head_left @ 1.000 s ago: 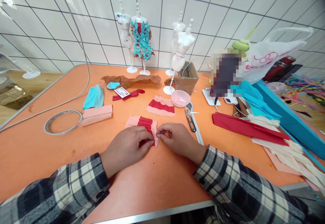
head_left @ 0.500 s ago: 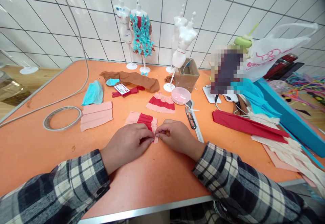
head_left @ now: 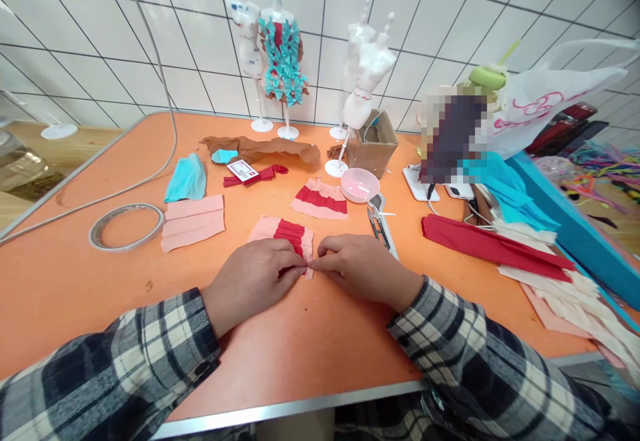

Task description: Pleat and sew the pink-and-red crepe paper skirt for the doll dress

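Observation:
A pleated pink-and-red crepe paper piece (head_left: 289, 232) lies on the orange table, its near right end under my fingers. My left hand (head_left: 260, 277) rests over its lower edge, thumb and forefinger pinched on the paper. From the right, my right hand (head_left: 363, 267) meets the same edge, its fingertips closed against the paper close to the left fingertips. The exact grip point is small and partly hidden by the fingers. Just beyond lies a second pink-and-red crepe piece (head_left: 320, 199), fanned out flat. A pink bowl (head_left: 360, 186) and black thread snips (head_left: 379, 226) are beside it.
Small dress forms (head_left: 373, 67) stand at the back, one in a blue-bowed dress (head_left: 284, 61). A tape roll (head_left: 127, 226), folded pink paper (head_left: 194, 223) and blue paper (head_left: 186, 177) lie left. Red strips (head_left: 493, 247) and a cardboard box (head_left: 375, 144) are to the right.
My right hand has shifted slightly right, its forefinger straighter at the paper's edge. The left hand keeps its pinch. The whole view has moved a little.

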`<state>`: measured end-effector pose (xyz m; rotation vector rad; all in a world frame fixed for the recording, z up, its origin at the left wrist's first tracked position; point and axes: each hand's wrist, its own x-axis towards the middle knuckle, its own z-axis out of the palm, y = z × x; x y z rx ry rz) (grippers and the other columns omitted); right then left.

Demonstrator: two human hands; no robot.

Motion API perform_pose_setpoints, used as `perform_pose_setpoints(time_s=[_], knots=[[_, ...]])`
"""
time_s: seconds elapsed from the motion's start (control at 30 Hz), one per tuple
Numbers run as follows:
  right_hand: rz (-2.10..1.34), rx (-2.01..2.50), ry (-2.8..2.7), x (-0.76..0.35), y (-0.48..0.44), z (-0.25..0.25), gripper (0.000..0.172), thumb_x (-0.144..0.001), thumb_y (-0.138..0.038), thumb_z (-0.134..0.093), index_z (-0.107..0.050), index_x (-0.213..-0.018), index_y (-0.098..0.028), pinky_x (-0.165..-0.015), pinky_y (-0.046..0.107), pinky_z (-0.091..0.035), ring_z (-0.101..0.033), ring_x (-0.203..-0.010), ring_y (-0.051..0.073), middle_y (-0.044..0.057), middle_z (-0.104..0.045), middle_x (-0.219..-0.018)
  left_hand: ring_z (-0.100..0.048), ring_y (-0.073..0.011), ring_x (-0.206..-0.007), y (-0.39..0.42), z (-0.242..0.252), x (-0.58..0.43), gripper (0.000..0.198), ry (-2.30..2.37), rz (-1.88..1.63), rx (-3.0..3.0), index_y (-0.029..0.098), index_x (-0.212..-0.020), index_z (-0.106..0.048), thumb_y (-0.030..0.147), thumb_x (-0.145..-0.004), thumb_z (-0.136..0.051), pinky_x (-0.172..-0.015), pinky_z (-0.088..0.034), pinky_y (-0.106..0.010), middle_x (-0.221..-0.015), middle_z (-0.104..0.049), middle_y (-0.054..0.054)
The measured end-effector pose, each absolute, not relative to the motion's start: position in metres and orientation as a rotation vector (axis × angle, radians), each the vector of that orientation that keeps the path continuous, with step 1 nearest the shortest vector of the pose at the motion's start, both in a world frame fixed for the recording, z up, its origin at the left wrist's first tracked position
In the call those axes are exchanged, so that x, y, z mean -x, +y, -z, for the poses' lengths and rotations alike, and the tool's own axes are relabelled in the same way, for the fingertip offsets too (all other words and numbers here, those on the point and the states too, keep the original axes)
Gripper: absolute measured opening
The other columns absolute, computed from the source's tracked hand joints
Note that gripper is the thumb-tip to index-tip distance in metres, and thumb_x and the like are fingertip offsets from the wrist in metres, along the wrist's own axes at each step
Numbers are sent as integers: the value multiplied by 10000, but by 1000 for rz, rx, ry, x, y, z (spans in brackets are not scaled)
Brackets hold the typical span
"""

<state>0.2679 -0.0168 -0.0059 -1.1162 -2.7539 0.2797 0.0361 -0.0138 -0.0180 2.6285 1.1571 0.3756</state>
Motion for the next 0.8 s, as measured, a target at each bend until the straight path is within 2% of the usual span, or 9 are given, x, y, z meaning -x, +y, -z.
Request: perform_pose_setpoints(time_s=[0.17, 0.33, 0.5, 0.8], knots=[[-362, 1060, -2710, -277, -15, 3, 273, -988, -193, -572, -800, -1101, -293, -634, 293, -366, -683, -895, 164, 1, -778, -1087, -708, -210, -860, -15, 17, -37, 226, 1139, -380, -2673, 258, -927, -785, 231, -946, -562, -715, -506, -334, -914, -782, -2], [-530, 1157, -2444, -271, -16, 10, 180, -924, -231, -666, -797, -1048, -218, -716, 268, -432, -694, -879, 159, 27, -779, -988, -707, -211, -853, -16, 16, -37, 223, 1137, -406, -2667, 256, -924, -784, 236, -944, -563, -704, -511, -336, -907, -783, 4], [-721, 1321, -2323, -255, -17, 19, 104, -879, -273, -720, -792, -901, -202, -675, 260, -402, -631, -756, 134, 10, -727, -828, -705, -214, -861, -15, 17, -36, 232, 1156, -410, -2632, 252, -932, -789, 257, -946, -557, -716, -516, -342, -912, -785, -5], [-803, 1485, -2356, -251, -8, 12, 139, -870, -217, -623, -752, -822, -200, -615, 261, -326, -545, -706, 135, 7, -691, -801, -706, -226, -904, -14, 12, -37, 252, 1178, -345, -2594, 257, -945, -787, 291, -953, -538, -793, -521, -351, -943, -795, -23]])
